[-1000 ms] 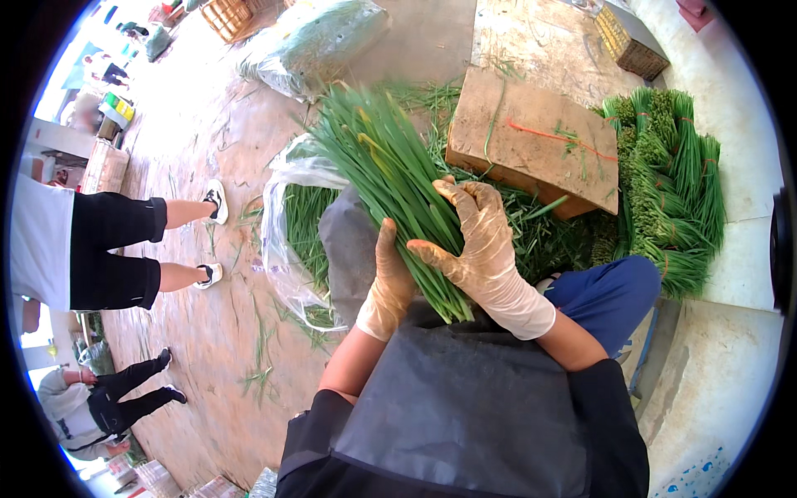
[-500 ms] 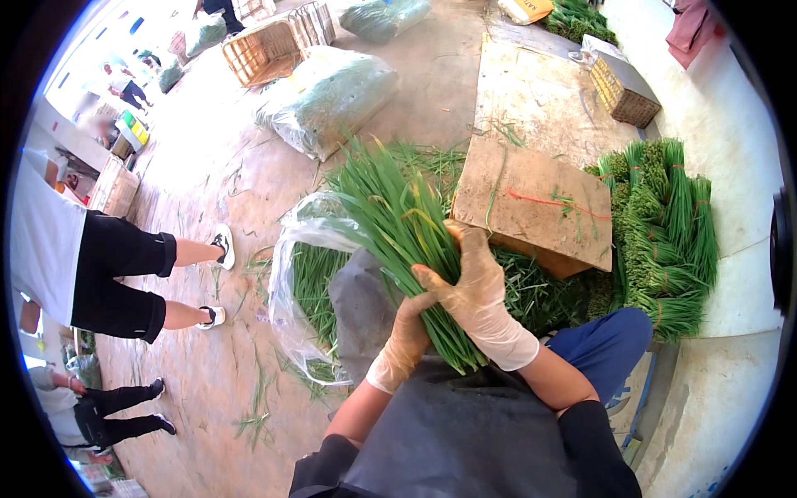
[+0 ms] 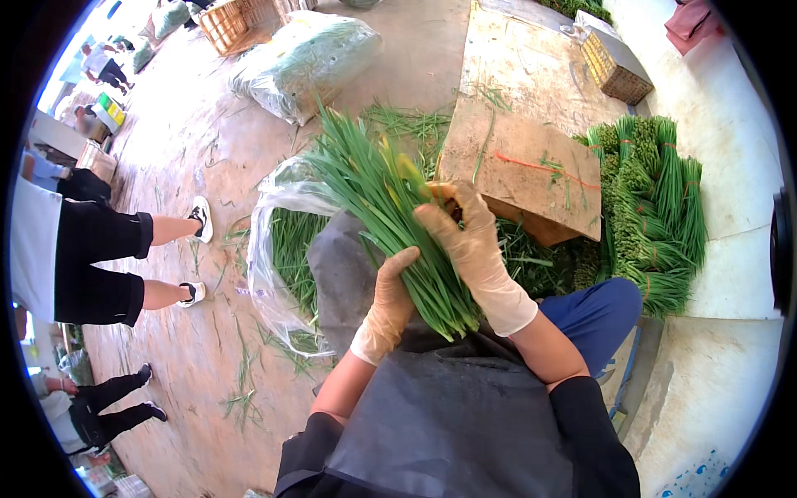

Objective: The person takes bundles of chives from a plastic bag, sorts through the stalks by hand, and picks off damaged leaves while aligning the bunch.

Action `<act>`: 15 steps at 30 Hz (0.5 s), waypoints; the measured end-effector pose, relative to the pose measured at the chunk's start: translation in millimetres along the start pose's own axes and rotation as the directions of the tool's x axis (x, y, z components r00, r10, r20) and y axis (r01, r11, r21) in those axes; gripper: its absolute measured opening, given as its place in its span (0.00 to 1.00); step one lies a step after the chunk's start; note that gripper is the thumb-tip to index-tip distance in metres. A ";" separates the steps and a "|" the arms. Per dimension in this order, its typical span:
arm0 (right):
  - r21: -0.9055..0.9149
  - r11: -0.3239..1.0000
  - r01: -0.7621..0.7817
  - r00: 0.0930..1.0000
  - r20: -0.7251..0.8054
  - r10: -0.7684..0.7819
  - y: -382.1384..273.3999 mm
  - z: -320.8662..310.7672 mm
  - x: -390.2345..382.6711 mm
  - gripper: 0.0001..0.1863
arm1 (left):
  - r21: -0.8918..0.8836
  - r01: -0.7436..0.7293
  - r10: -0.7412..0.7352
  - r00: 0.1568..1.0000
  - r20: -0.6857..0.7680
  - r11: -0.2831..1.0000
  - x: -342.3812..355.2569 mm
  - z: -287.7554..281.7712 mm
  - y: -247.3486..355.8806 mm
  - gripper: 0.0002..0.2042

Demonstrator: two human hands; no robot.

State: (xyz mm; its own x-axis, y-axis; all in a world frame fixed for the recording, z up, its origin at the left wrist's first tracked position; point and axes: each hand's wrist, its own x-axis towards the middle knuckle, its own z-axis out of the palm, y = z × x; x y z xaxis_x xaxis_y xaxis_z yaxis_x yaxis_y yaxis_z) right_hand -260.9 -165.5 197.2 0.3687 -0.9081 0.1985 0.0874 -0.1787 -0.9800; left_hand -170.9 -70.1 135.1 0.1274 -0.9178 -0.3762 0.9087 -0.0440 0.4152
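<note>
A loose bunch of long, flat green garlic chives (image 3: 374,207) lies slantwise across my lap, its stalk ends toward me. My left hand (image 3: 388,305), in a thin glove, is wrapped round the lower part of the bunch from the left, thumb on top. At the bunch's right side my gloved right hand (image 3: 473,236) pinches some yellowed leaves (image 3: 408,176) between thumb and fingers. Those leaves stand a little above the green ones. Beside my left knee, a clear plastic bag (image 3: 261,241) gapes with more chives inside.
Right of my hands stands a wooden board (image 3: 531,166) with an orange-red tie on it. Stacked tied bundles of chives (image 3: 656,207) lie by the wall. A full plastic sack (image 3: 311,66) is ahead; a person in black shorts (image 3: 100,266) stands at left.
My right hand has shifted up the bunch and now pinches yellow leaves. My left hand has come apart from it and stays on the stalks. The whole view has shifted slightly.
</note>
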 end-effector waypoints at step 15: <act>0.477 0.848 -0.231 0.968 0.022 0.251 14.4 -3.3 -8.4 0.11 | -0.084 -0.019 0.024 0.998 0.061 0.996 -6.1 4.8 -5.2 0.22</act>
State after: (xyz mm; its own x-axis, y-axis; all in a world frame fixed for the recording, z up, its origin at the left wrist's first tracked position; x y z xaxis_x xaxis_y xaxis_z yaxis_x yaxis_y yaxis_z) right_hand -265.8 -161.7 181.3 0.3991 -0.9153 -0.0541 0.4302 0.2390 -0.8705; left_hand -178.3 -66.1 139.2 0.1245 -0.9410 -0.3148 0.9365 0.0065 0.3507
